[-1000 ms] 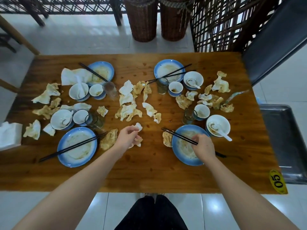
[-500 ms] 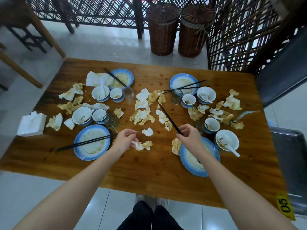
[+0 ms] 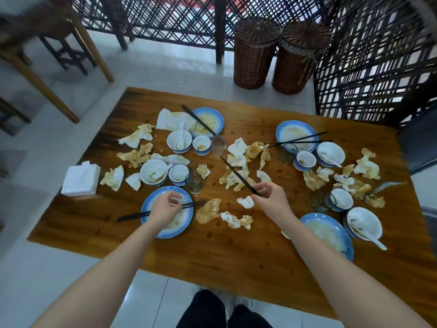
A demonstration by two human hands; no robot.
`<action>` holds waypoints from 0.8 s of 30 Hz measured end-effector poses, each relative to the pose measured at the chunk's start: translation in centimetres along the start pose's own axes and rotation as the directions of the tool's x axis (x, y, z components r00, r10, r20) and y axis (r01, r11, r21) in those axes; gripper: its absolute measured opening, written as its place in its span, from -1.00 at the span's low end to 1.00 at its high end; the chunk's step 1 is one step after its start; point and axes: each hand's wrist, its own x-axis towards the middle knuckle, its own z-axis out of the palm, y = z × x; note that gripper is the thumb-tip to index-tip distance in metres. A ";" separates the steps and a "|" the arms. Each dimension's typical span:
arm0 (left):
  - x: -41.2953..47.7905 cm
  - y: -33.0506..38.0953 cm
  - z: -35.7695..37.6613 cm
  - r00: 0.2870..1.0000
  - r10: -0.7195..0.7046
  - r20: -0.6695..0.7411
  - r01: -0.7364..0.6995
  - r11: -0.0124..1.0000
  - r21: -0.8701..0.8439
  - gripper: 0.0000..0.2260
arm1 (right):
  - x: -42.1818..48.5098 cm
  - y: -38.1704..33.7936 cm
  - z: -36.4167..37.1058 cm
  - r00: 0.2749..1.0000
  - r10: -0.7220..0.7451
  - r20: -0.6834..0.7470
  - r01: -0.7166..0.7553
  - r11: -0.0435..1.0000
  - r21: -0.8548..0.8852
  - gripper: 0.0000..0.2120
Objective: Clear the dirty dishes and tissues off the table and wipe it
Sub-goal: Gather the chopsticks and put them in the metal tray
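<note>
Over the blue plate (image 3: 147,200) now, left hand (image 3: 165,207).

The person is wearing black trousers (image 3: 224,311), which are showing as two dark, rounded shapes side by side at the bottom edge of the view. The cloth is looking plain and matte, with no pattern that can be made out. Just past the trousers, pale footwear (image 3: 244,301) is peeking out, though it is too blurred to tell its kind. The left forearm (image 3: 106,263) and the right forearm (image 3: 331,263) are showing bare along their whole visible length, from the lower corners of the view to the wrists. The left hand (image 3: 165,207) and the right hand (image 3: 269,200) are likewise showing bare.
</note>
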 end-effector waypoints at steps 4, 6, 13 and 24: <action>1.5 -2.2 -1.0 0.997 0.062 0.038 -0.067 0.990 0.127 -0.79 | 0.4 -0.7 2.0 0.999 0.000 -0.037 -0.001 1.000 -0.021 -0.81; 2.1 -3.2 -1.2 0.995 0.070 0.068 -0.082 0.979 0.189 -0.77 | 0.6 -0.9 2.7 0.999 -0.002 -0.035 0.001 1.000 -0.029 -0.82; 4.0 -5.3 -0.9 0.991 0.063 0.122 -0.088 0.974 0.209 -0.74 | 0.9 -2.0 4.7 0.993 0.076 -0.087 -0.079 0.996 -0.035 -0.82; 5.6 -3.0 -3.8 0.845 0.331 0.419 -0.357 0.934 -0.019 -0.78 | 1.5 -2.8 5.8 0.983 0.115 -0.145 -0.119 0.993 -0.015 -0.84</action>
